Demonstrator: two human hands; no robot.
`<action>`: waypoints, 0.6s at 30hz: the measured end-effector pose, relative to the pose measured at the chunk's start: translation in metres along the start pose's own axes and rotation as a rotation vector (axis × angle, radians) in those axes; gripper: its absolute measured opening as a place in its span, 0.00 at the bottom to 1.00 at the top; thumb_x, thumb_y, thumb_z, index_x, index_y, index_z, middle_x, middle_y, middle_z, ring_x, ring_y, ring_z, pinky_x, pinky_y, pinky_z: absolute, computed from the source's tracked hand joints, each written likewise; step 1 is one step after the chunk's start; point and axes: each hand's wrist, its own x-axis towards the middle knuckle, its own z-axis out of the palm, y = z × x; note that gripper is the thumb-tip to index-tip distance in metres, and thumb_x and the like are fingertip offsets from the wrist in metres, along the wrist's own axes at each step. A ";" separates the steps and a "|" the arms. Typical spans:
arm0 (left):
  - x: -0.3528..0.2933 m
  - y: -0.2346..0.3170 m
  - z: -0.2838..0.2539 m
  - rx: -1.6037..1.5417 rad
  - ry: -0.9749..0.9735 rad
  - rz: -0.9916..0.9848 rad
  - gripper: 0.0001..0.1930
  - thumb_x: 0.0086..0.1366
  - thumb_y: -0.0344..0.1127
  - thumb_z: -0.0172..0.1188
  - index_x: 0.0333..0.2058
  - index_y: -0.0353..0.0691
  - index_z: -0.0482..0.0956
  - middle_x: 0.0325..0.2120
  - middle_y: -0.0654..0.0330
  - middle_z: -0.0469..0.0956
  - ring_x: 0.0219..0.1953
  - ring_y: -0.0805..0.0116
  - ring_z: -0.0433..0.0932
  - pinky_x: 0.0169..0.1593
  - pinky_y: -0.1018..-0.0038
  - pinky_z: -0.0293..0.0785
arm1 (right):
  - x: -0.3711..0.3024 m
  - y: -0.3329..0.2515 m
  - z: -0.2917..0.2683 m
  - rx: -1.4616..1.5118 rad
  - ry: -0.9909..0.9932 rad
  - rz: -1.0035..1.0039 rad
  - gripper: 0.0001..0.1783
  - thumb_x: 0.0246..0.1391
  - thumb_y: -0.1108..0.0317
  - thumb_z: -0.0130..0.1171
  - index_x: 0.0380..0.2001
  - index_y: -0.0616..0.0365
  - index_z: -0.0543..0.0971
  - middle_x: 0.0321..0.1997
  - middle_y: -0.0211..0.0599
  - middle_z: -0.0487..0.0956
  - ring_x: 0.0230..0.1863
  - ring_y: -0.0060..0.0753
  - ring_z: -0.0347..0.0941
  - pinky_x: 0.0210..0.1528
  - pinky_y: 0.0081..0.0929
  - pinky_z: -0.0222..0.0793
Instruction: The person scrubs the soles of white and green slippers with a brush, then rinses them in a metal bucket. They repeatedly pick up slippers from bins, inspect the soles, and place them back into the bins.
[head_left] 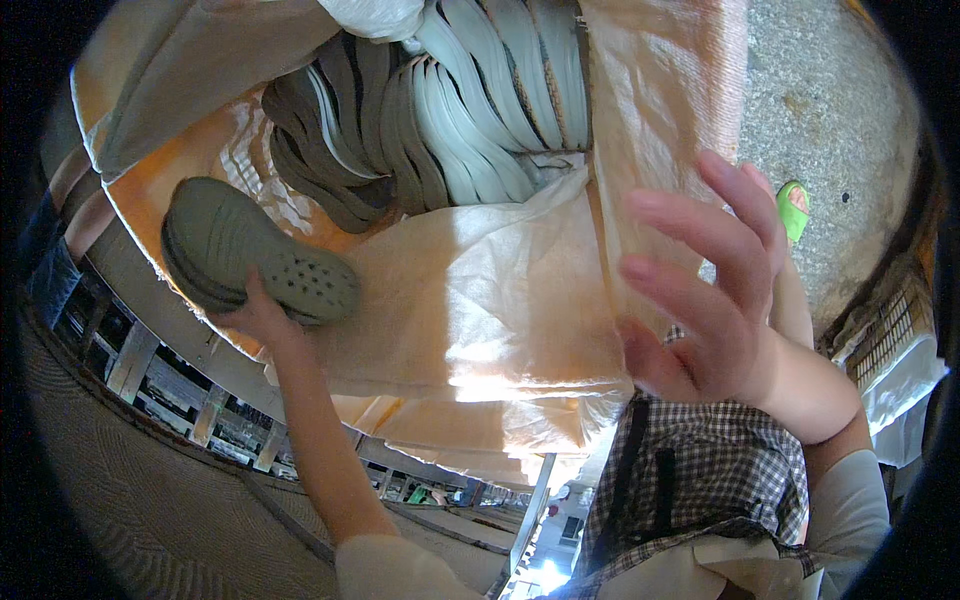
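Head view, contents as seen: one left hand (262, 318), closed on the near edge of an olive sole (245, 245), thumb on top, remaining fingers hidden beneath. Olive sole: curved outline, fine ridges on the broad part, small holes at the narrower end; held tilted at the left side of the open sack, well apart from the packed rows; a second dark edge shows under it, whether a separate piece cannot be told.

One right hand (715, 300), raised over the sack's right edge, fingers bent and spread wide, slightly blurred, nothing held.

One large sack (520, 310), pale woven sheeting, orange-tinted inside, a sunlit band across its near flap. Within: dark soles (350, 110), stood on edge in close rows, left; pale soles (550, 90), likewise on edge, to the right and touching the dark group; one pale edge among the dark. White crumpled plastic (375, 15), at the top beside the pale group.

Surroundings: grey floor (815, 110), right; one foot in a green sandal (793, 212); checked cloth (720, 440) below the right hand; slatted wooden structure (133, 365), lower left; part of another person's arm (90, 220), far left
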 end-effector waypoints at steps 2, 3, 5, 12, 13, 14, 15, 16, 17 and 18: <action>0.041 -0.034 0.032 0.407 0.184 0.071 0.55 0.44 0.46 0.71 0.64 0.48 0.41 0.52 0.36 0.60 0.54 0.41 0.65 0.54 0.49 0.64 | -0.006 0.006 0.008 -0.221 -0.108 0.067 0.22 0.39 0.64 0.59 0.43 0.54 0.76 0.55 0.43 0.71 0.58 0.47 0.64 0.64 0.52 0.38; 0.055 -0.046 0.048 0.516 0.212 0.025 0.56 0.42 0.46 0.72 0.64 0.48 0.41 0.51 0.34 0.60 0.53 0.40 0.66 0.53 0.49 0.64 | -0.007 0.010 0.018 -0.296 -0.164 0.110 0.20 0.39 0.64 0.59 0.41 0.53 0.78 0.54 0.41 0.72 0.58 0.46 0.64 0.64 0.52 0.35; 0.069 -0.065 0.082 0.712 0.294 0.006 0.55 0.41 0.46 0.72 0.63 0.48 0.43 0.49 0.33 0.61 0.51 0.39 0.66 0.52 0.49 0.65 | -0.008 0.018 0.032 -0.417 -0.226 0.137 0.18 0.38 0.64 0.59 0.38 0.52 0.79 0.51 0.36 0.74 0.58 0.44 0.65 0.65 0.51 0.30; 0.089 -0.130 0.150 1.107 0.066 -0.005 0.38 0.54 0.42 0.61 0.59 0.41 0.50 0.46 0.35 0.66 0.46 0.41 0.72 0.43 0.59 0.73 | -0.013 0.016 0.025 -0.573 -0.422 0.144 0.18 0.36 0.67 0.60 0.37 0.52 0.79 0.45 0.32 0.77 0.56 0.42 0.66 0.68 0.47 0.27; 0.095 -0.134 0.155 1.240 -0.239 -0.096 0.37 0.55 0.42 0.61 0.58 0.38 0.51 0.46 0.37 0.68 0.46 0.46 0.73 0.43 0.61 0.74 | -0.012 0.015 0.023 -0.586 -0.457 0.139 0.18 0.36 0.68 0.60 0.37 0.52 0.79 0.45 0.33 0.77 0.57 0.43 0.66 0.68 0.47 0.27; 0.097 -0.138 0.158 1.275 -0.414 -0.085 0.38 0.53 0.45 0.62 0.58 0.38 0.52 0.45 0.39 0.70 0.47 0.48 0.73 0.44 0.61 0.73 | -0.011 0.012 0.024 -0.591 -0.413 0.124 0.18 0.35 0.68 0.61 0.37 0.52 0.79 0.45 0.34 0.77 0.57 0.43 0.66 0.68 0.46 0.27; 0.097 -0.142 0.159 1.221 -0.383 -0.036 0.41 0.51 0.47 0.64 0.57 0.37 0.53 0.46 0.40 0.70 0.48 0.49 0.73 0.46 0.60 0.73 | -0.009 0.010 0.025 -0.605 -0.473 0.140 0.18 0.37 0.69 0.60 0.38 0.53 0.78 0.45 0.34 0.77 0.57 0.44 0.65 0.68 0.46 0.28; 0.098 -0.143 0.159 1.168 -0.354 0.014 0.43 0.49 0.49 0.65 0.57 0.36 0.53 0.47 0.41 0.70 0.49 0.50 0.73 0.48 0.59 0.72 | -0.007 0.008 0.026 -0.607 -0.469 0.134 0.18 0.38 0.69 0.60 0.39 0.53 0.78 0.45 0.35 0.77 0.57 0.44 0.65 0.68 0.46 0.28; 0.095 -0.145 0.157 1.021 -0.118 0.108 0.46 0.47 0.52 0.67 0.57 0.35 0.53 0.48 0.42 0.70 0.50 0.50 0.73 0.50 0.58 0.71 | -0.005 0.006 0.026 -0.611 -0.471 0.112 0.18 0.39 0.69 0.59 0.39 0.53 0.77 0.46 0.35 0.77 0.58 0.44 0.65 0.68 0.45 0.29; 0.095 -0.146 0.154 0.862 0.116 0.197 0.49 0.44 0.54 0.69 0.58 0.35 0.53 0.50 0.43 0.70 0.51 0.50 0.72 0.52 0.57 0.70 | -0.003 0.006 0.029 -0.614 -0.473 0.116 0.18 0.40 0.69 0.59 0.40 0.54 0.77 0.46 0.35 0.77 0.58 0.44 0.65 0.68 0.45 0.29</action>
